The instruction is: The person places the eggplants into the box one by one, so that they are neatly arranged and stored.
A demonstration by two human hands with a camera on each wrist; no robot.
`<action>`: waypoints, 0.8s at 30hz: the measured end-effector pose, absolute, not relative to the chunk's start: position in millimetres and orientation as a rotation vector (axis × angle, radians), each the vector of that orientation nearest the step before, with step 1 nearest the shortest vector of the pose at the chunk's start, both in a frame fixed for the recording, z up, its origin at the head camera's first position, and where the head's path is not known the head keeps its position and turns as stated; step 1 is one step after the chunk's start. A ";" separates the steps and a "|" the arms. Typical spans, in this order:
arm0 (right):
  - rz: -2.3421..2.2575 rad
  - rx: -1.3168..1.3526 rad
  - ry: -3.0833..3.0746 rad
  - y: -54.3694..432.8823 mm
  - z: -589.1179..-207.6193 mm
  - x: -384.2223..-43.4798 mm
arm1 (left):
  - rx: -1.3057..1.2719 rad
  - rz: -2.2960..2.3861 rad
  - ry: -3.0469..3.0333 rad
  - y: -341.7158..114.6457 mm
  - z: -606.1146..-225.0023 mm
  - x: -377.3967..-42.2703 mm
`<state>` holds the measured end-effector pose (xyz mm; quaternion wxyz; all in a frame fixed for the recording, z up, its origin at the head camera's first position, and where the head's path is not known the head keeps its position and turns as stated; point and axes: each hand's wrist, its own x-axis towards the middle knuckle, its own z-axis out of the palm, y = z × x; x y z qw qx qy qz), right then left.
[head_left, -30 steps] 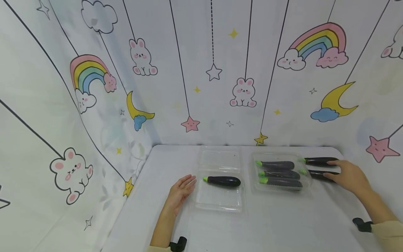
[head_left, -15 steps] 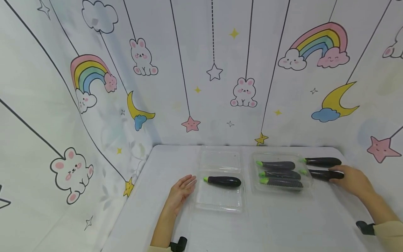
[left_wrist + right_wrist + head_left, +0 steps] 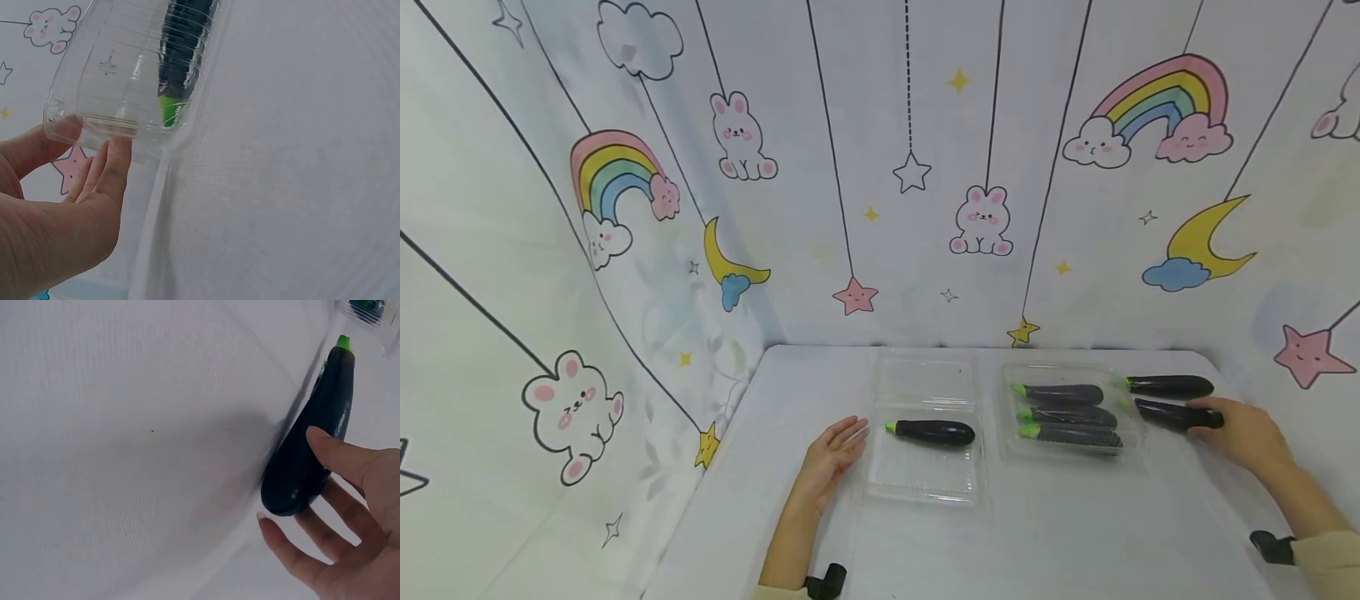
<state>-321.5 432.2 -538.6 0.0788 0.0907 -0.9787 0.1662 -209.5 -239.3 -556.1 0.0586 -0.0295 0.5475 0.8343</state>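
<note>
My right hand (image 3: pixel 1251 433) holds a dark eggplant (image 3: pixel 1161 412) by its thick end, thumb on one side and fingers on the other; its green stem end points left. In the right wrist view this eggplant (image 3: pixel 315 419) is tilted over the white surface. Behind it lies another eggplant (image 3: pixel 1168 385). My left hand (image 3: pixel 831 458) rests at the left edge of an open clear plastic box (image 3: pixel 925 485), relaxed fingers at its wall, as the left wrist view shows. One eggplant (image 3: pixel 934 432) lies in that box, stem to the left.
Right of the open box stands a second clear box (image 3: pixel 1131 450), with three eggplants (image 3: pixel 1067 415) showing through its plastic. The open box's lid (image 3: pixel 925 379) lies folded toward the back. A patterned cloth wall (image 3: pixel 880 250) rises behind the white table (image 3: pixel 1045 533).
My right hand first touched both loose eggplants, then let go of the rear one and took the front one. That eggplant is now drawn slightly right and tilted. My left hand stays put.
</note>
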 end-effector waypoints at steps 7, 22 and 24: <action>0.491 0.193 -2.925 435.7 -534.2 -320.0 | -0.087 2.528 1.662 -239.1 -556.7 -210.2; 0.506 0.087 -2.836 430.1 -524.6 -313.5 | -0.093 2.538 1.648 -240.2 -558.3 -210.6; 0.507 0.074 -2.829 428.7 -521.5 -312.2 | -0.094 2.538 1.647 -240.1 -558.3 -210.2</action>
